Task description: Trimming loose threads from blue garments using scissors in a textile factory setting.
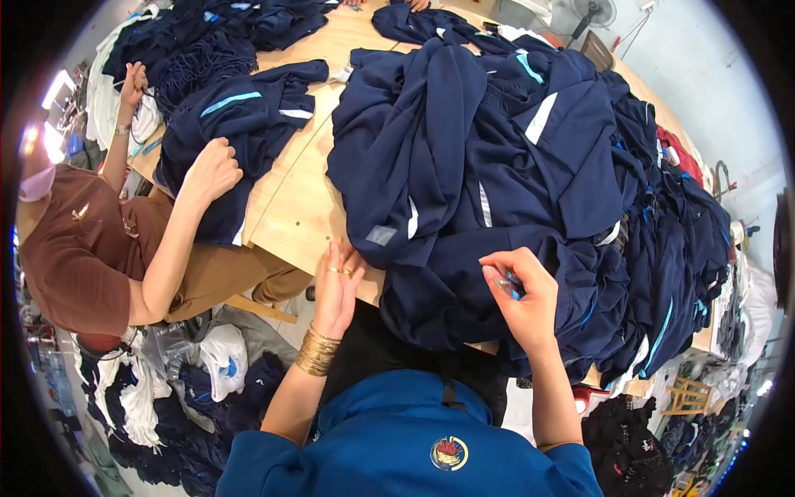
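My left hand [337, 290], with rings on its fingers and gold bangles at the wrist, is held open by the table's near edge. Nothing shows in it, and its fingers point away from me. Curled over the front of the pile, my right hand [532, 305] grips a small blue-and-metal tool [511, 286], apparently thread snips, mostly hidden by the fingers. Beneath and beyond it, navy garments [414, 141] with white and light blue strips lie heaped. Whether the right hand touches the cloth, I cannot tell.
The heap spreads across the wooden table [286, 199] and hangs over its edge. On the left, a seated co-worker in brown [79, 248] has raised hands near another navy garment [240, 116]. Cloth piles and a white plastic bag [224, 360] lie on the lower left. A fan [592, 15] stands behind.
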A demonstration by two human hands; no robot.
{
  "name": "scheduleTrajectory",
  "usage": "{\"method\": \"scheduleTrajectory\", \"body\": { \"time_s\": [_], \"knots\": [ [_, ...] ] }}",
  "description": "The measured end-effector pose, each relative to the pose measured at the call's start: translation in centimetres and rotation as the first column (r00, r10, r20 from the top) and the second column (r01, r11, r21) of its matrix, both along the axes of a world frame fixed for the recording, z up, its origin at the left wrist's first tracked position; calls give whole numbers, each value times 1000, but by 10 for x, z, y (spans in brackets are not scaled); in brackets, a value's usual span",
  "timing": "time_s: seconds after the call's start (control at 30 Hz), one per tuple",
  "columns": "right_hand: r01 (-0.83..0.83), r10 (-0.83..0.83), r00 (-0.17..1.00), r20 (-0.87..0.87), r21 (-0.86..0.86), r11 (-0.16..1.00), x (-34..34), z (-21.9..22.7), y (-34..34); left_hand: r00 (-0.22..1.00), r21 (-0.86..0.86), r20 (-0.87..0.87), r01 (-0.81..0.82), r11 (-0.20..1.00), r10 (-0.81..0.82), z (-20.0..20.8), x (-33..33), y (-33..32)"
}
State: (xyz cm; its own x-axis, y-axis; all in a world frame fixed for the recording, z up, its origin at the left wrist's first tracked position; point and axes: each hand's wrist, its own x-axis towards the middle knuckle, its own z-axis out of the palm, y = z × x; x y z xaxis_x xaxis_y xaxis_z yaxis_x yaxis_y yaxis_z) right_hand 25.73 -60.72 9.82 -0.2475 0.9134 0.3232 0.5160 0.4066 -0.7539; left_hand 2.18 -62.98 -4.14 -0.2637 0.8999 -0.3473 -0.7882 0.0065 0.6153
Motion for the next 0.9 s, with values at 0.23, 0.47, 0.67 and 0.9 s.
{"method": "scheduleTrajectory", "body": {
  "time_s": [0.23,0.47,0.67,0.9],
  "knots": [
    [-23,29,999,42,-125,992,-10,-18,-8,976,-21,165,150,988,-145,-6,12,-2],
    [-139,170,954,247,-137,981,-44,-36,-2,925,107,-344,-131,986,160,33,10,10],
    [-123,55,899,434,130,984,-66,-77,18,988,206,-136,-45,977,74,51,-5,23],
    [-139,85,905,417,102,985,-68,-73,16,994,54,-49,104,993,-101,1,-9,17]
  ]
}}
